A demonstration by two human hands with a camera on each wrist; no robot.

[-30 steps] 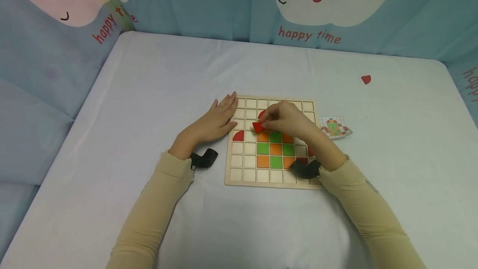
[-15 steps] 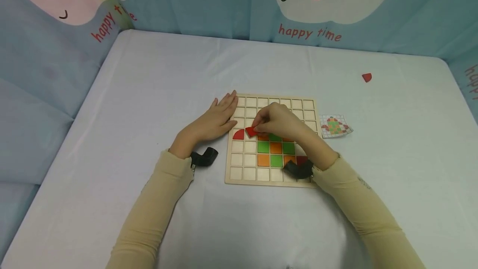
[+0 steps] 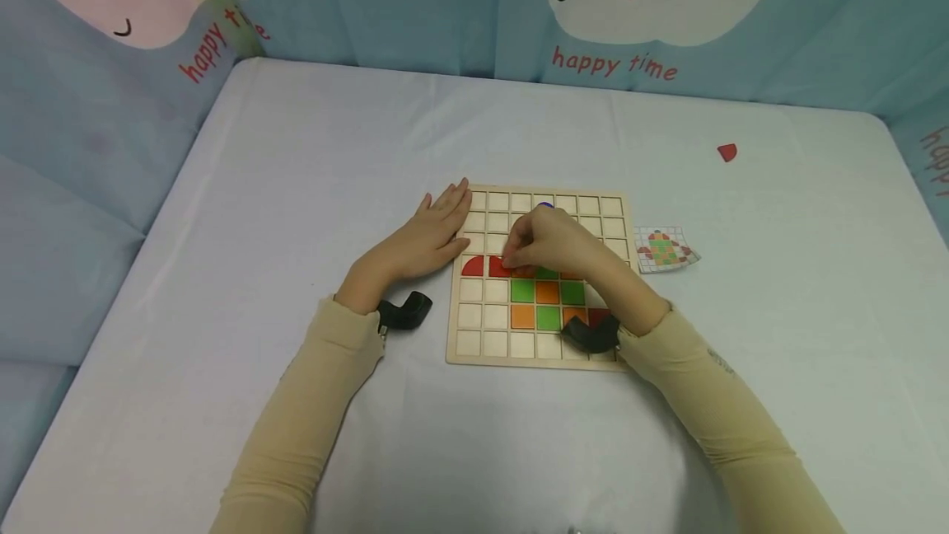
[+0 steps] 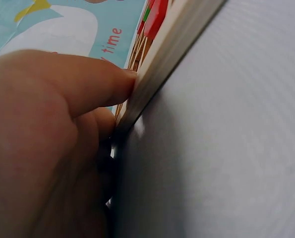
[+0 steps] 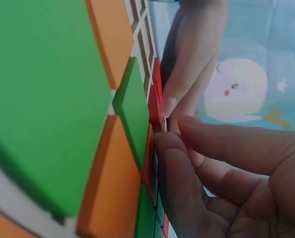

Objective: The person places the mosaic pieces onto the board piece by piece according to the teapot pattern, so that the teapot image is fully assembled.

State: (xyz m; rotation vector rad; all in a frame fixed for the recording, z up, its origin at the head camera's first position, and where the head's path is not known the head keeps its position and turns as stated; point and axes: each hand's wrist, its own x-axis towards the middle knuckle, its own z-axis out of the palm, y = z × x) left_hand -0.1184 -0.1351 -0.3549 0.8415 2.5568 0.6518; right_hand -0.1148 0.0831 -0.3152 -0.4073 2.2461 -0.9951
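Observation:
A wooden grid board (image 3: 471, 342) lies on the table with green and orange squares in its cells. Along its left edge rests my left hand (image 3: 430, 233), fingers straight; in the left wrist view the thumb (image 4: 107, 82) touches the board's rim. My right hand (image 3: 552, 241) is over the board, its bent fingertips right at a red quarter-circle tile (image 3: 497, 267) lying in a cell. In the right wrist view, thumb and index finger (image 5: 174, 168) stand apart with no tile showing between them. Another red quarter-circle tile (image 3: 473, 266) lies in the cell to its left.
A small printed pattern card (image 3: 665, 250) lies at the board's right side. Farther back right is a loose red tile (image 3: 727, 152). A bit of blue (image 3: 545, 205) shows behind my right hand. A printed curtain (image 3: 415, 7) borders the table.
My right hand has moved left and down with the red tile, which now lies flat in the cell beside the other red one. My left hand has stayed in place.

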